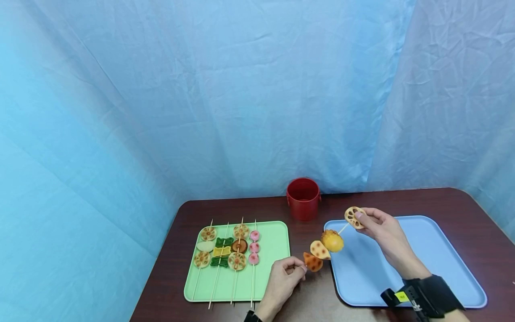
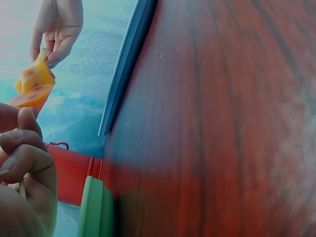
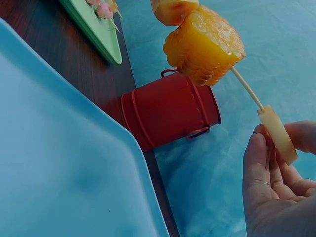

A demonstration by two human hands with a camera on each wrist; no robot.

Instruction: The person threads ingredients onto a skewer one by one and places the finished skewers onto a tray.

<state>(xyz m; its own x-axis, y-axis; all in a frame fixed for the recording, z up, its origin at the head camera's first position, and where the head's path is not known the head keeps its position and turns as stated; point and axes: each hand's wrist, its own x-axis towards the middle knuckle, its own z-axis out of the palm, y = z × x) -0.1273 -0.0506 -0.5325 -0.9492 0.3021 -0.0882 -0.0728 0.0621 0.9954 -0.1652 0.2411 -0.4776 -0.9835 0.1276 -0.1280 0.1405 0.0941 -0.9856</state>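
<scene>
My right hand [image 1: 386,237] pinches a lotus root slice [image 1: 352,217] at the tip of a wooden skewer [image 3: 249,89]. In the right wrist view the slice is edge-on and touches the stick's end. Below it on the stick sit a yellow corn piece [image 1: 332,241], a pale spotted slice [image 1: 319,250] and an orange spotted slice [image 1: 312,262]. My left hand [image 1: 284,279] grips the skewer's lower end, fingers curled beside the orange slice. The held skewer is raised between the two trays, its upper end over the blue tray [image 1: 410,286].
Several finished skewers, among them one with pink pieces [image 1: 254,247], lie on the green tray [image 1: 273,241] at left. A red bucket [image 1: 303,208] stands at the table's back, between the trays. Blue cloth [image 1: 257,98] hangs behind the dark wooden table [image 1: 161,290].
</scene>
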